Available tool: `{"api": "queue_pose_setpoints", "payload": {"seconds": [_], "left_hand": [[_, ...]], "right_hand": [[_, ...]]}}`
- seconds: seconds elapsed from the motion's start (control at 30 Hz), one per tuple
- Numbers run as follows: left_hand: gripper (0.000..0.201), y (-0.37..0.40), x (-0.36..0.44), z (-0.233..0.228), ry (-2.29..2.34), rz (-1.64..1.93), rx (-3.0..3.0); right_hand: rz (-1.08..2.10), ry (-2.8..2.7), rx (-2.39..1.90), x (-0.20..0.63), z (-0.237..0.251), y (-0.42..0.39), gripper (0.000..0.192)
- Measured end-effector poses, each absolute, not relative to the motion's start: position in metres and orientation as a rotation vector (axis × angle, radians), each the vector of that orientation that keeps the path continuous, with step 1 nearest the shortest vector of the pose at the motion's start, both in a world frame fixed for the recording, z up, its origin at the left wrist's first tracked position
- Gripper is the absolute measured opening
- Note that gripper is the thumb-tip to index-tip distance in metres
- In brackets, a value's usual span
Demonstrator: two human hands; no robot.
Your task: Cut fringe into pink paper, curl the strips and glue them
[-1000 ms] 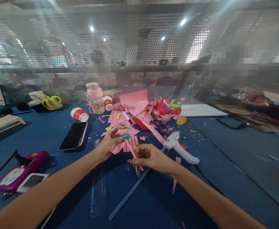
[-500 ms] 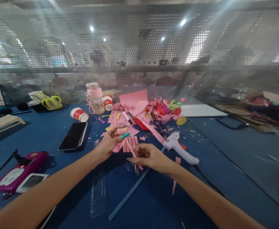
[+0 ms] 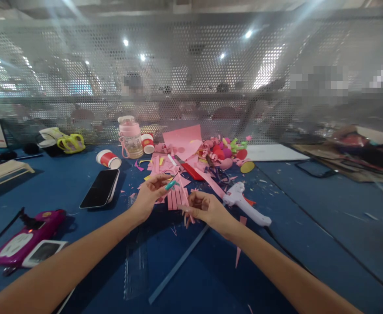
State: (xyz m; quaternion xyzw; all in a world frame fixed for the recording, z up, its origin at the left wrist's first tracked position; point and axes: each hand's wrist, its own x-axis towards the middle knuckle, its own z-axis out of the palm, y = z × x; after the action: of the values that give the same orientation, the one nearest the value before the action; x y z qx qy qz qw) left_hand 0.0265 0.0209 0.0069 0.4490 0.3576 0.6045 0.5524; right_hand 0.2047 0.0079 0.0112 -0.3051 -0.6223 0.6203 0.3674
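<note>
— Well, where do you stand on the blue worktop?

— You're mid-roll, I'd judge: your left hand pinches the teal-tipped tool, and your right hand pinches the lower end of the pink paper strip, just above the worktop.

— And next?

— Probably steady tension, so the strip winds evenly; the glue gun lies near.

Both bare forearms reach forward from the lower corners and converge near the middle. The left hand is raised slightly, palm turned inward, with thumb and fingertips pinched together. The right hand sits just beside it, a little lower and nearer, knuckles up, its fingers curled down and inward toward the left hand. The hands are close but not touching.
</note>
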Motion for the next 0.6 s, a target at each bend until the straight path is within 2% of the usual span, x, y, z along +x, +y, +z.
{"api": "queue_pose_setpoints", "payload": {"seconds": [0.23,0.6], "left_hand": [[0.027,0.034,0.017,-0.002,0.948,1.819,0.853],[0.031,0.032,0.020,-0.002,0.985,1.718,0.809]], "right_hand": [[1.524,-1.538,-0.845,0.206,0.012,0.010,0.032],[1.315,-1.507,-0.954,0.211,0.011,0.017,0.031]]}}
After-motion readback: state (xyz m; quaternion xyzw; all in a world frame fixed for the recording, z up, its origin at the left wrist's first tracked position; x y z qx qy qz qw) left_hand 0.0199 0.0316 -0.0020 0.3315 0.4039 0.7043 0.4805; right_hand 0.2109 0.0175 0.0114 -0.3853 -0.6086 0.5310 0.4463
